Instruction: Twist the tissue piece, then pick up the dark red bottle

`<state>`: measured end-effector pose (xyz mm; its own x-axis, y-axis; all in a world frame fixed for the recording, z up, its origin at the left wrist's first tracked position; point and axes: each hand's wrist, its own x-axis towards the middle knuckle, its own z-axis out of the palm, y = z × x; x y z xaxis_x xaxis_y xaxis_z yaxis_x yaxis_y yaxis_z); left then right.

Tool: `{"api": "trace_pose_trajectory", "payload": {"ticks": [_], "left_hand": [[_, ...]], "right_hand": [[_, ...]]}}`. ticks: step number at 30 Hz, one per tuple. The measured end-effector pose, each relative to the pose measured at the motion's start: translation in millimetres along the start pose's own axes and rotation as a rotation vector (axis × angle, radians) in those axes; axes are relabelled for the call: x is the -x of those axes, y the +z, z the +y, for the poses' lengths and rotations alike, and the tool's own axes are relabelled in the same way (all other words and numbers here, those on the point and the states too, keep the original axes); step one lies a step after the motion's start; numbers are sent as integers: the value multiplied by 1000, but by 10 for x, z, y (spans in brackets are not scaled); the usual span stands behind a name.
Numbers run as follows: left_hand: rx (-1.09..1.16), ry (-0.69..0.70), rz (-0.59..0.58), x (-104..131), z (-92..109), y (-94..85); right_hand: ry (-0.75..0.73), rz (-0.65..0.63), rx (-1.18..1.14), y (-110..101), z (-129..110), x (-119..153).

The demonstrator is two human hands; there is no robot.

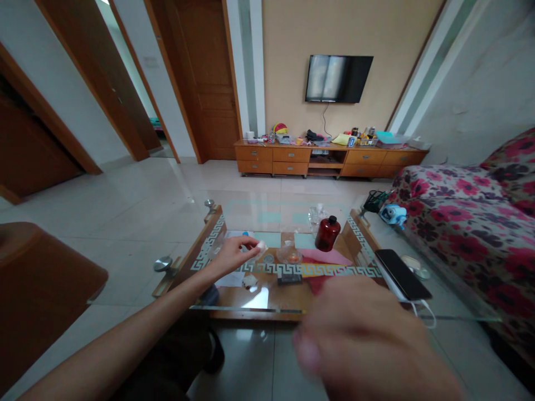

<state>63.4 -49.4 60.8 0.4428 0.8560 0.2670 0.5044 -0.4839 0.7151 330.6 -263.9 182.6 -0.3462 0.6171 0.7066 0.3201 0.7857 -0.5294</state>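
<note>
My left hand (233, 253) reaches out over the glass coffee table (267, 209) and pinches a small white object (261, 245) between thumb and fingers. My right hand (359, 340) is close to the camera and blurred, its fingers curled; whether it holds anything cannot be told. On the table beyond the left hand stand a dark red bottle with a black cap (327, 233), a small clear dish (289, 255) and a pink sheet (328, 257). A small white piece (249, 280) lies just below the left hand.
A black phone (402, 274) with a white cable lies on the table's right part. A floral sofa (472, 223) stands to the right, a brown rounded piece of furniture (42, 284) to the left. A TV (337, 78) hangs above a wooden cabinet (330, 159) at the far wall.
</note>
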Motion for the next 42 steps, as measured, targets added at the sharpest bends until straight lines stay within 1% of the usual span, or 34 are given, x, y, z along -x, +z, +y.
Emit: {"api": "trace_pose_trajectory", "payload": {"ticks": [2, 4, 6, 7, 8, 9, 11, 13, 15, 17, 19, 22, 24, 25, 28, 31, 34, 37, 40, 42], "left_hand": [[25, 19, -16, 3, 13, 9], [47, 39, -42, 14, 38, 17], [63, 58, -63, 35, 83, 27], [74, 71, -76, 50, 115, 35], [89, 83, -90, 68, 151, 44], [108, 94, -107, 90, 193, 56], [155, 108, -157, 140, 279, 85], [196, 116, -207, 189, 353, 116], [207, 107, -198, 220, 396, 134], [176, 83, -117, 222, 401, 120], [114, 62, 2, 199, 380, 58], [39, 51, 179, 147, 333, -114], [10, 42, 279, 130, 306, -247], [-9, 36, 323, 131, 293, -308], [-93, 12, 413, 172, 258, -443], [-154, 10, 458, 246, 238, -505], [-162, 36, 485, 330, 257, -535], [-166, 40, 479, 421, 310, -560], [-185, 29, 452, 505, 377, -578], [-214, 39, 439, 549, 420, -584]], "right_hand": [[19, 9, 95, 99, 432, -198], [172, -84, 160, 171, 964, -277], [325, -162, 126, 245, 1421, -231], [386, -189, 91, 292, 1582, -178], [427, -227, 48, 349, 1689, -118], [455, -253, 3, 414, 1746, -61], [469, -263, -71, 550, 1740, 18], [454, -248, -101, 642, 1655, 34], [444, -248, -73, 630, 1572, 12], [454, -262, 25, 487, 1539, -9], [478, -253, 184, 243, 1563, -4], [568, -200, 383, -163, 1670, 68], [661, -242, 483, -363, 1746, 156], [712, -273, 531, -431, 1774, 209], [857, -339, 578, -529, 1807, 375], [913, -304, 527, -581, 1768, 499], [901, -248, 517, -663, 1719, 556], [857, -171, 517, -730, 1711, 585], [761, -50, 463, -720, 1696, 626], [709, -3, 411, -671, 1630, 664]]}}
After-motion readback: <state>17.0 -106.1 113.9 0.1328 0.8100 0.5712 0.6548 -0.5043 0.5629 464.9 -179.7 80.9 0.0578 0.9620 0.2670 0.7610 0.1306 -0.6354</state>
